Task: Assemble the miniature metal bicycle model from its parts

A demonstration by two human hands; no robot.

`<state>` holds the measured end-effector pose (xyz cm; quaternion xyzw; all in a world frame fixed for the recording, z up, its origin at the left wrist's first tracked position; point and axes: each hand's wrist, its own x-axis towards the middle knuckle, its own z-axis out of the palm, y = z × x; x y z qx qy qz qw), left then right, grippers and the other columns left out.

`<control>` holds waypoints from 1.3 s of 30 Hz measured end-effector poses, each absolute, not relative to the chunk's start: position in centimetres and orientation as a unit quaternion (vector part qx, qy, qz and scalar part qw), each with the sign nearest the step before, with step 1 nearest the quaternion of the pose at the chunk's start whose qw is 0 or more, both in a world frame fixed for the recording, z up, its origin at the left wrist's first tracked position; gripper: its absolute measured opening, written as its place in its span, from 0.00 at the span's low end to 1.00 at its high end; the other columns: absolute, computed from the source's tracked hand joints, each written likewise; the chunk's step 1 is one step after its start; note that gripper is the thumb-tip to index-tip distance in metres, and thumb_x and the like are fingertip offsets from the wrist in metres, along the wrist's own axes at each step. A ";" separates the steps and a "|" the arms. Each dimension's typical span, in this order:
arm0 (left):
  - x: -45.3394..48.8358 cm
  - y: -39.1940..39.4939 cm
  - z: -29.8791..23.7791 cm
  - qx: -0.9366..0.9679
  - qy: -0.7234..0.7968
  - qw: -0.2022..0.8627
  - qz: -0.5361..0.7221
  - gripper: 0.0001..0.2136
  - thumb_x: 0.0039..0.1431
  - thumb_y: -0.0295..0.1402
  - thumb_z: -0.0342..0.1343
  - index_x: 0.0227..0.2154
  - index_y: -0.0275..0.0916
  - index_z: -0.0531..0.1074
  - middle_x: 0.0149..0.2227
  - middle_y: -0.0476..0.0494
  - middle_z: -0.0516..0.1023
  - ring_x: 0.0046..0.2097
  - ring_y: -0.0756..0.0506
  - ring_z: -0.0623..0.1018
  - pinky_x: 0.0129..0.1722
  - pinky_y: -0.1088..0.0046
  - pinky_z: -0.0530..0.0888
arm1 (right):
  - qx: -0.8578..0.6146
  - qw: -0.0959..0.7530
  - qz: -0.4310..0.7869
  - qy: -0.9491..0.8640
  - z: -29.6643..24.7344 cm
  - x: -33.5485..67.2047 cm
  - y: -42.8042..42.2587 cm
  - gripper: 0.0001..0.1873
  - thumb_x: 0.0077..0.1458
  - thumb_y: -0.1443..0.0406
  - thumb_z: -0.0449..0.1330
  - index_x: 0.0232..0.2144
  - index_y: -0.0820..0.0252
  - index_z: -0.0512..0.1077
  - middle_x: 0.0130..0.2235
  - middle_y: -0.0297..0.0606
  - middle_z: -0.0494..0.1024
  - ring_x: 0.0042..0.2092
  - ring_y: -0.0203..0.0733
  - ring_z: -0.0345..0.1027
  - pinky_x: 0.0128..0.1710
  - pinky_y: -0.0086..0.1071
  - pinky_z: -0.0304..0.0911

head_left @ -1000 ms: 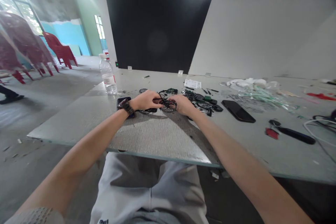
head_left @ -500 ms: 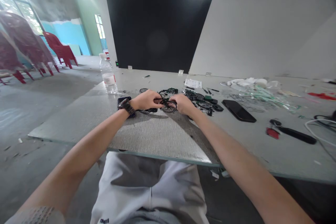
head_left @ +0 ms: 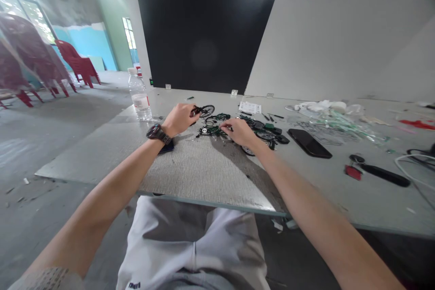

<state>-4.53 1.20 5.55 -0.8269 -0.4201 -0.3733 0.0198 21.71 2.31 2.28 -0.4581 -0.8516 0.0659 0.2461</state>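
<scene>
My left hand (head_left: pixel 180 118), with a dark watch on its wrist, is closed on a small black spoked model bicycle wheel (head_left: pixel 205 110) and holds it a little above the table. My right hand (head_left: pixel 240 130) rests on the table with its fingers pinched on a small dark green model bicycle frame part (head_left: pixel 210 131). More dark model bicycle parts (head_left: pixel 263 129) lie in a heap just to the right of that hand.
A grey table (head_left: pixel 204 176) runs to the right. On it stand a water bottle (head_left: pixel 139 96), a black phone (head_left: pixel 309 143), another phone (head_left: pixel 166 147) under my left wrist, a black-handled tool (head_left: pixel 382 174), clear plastic bags (head_left: pixel 331 120). Red chairs (head_left: pixel 76 62) stand left.
My left hand has lifted away up and back with a wheel in it. The model that both hands held together now lies in parts, the right hand on the frame piece.
</scene>
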 end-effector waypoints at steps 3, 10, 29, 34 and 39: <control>-4.8 1.4 5.4 -0.814 -0.447 0.044 -0.368 0.10 0.64 0.35 0.53 0.28 0.37 0.71 0.24 0.45 0.70 0.26 0.49 0.65 0.28 0.69 0.58 | -0.434 0.232 0.072 -0.867 1.8 20.2 1.8 0.13 0.63 0.65 0.56 0.44 0.57 0.80 0.44 0.46 0.82 0.41 0.50 0.75 0.43 0.44 0.69; -4.4 1.6 4.6 -0.816 -0.448 0.051 -0.361 0.09 0.65 0.35 0.53 0.33 0.37 0.73 0.27 0.43 0.74 0.28 0.47 0.69 0.30 0.70 0.61 | -0.411 0.145 -0.027 -0.900 0.5 17.6 1.1 0.20 0.67 0.62 0.53 0.58 0.54 0.71 0.62 0.46 0.70 0.64 0.58 0.60 0.63 0.55 0.52; -5.7 1.7 5.6 -0.745 -0.546 0.103 -0.369 0.09 0.65 0.36 0.54 0.34 0.35 0.74 0.28 0.40 0.76 0.32 0.43 0.75 0.32 0.69 0.65 | -0.484 0.129 -0.056 -0.864 0.8 18.5 2.0 0.16 0.67 0.63 0.54 0.53 0.55 0.75 0.56 0.45 0.76 0.58 0.56 0.68 0.60 0.53 0.56; -5.3 1.5 5.9 -0.744 -0.579 0.114 -0.315 0.11 0.66 0.37 0.51 0.37 0.35 0.75 0.33 0.38 0.79 0.35 0.42 0.77 0.34 0.68 0.67 | -0.442 0.145 -0.075 -0.882 2.0 15.9 2.2 0.18 0.68 0.62 0.53 0.55 0.58 0.75 0.55 0.46 0.78 0.57 0.55 0.69 0.59 0.48 0.59; -5.2 1.6 5.9 -0.734 -0.589 0.110 -0.321 0.11 0.66 0.37 0.51 0.35 0.36 0.75 0.35 0.37 0.80 0.36 0.42 0.78 0.35 0.68 0.69 | -0.447 0.111 -0.070 -0.885 2.3 11.9 4.1 0.16 0.66 0.64 0.56 0.54 0.57 0.76 0.54 0.47 0.79 0.54 0.54 0.72 0.55 0.44 0.61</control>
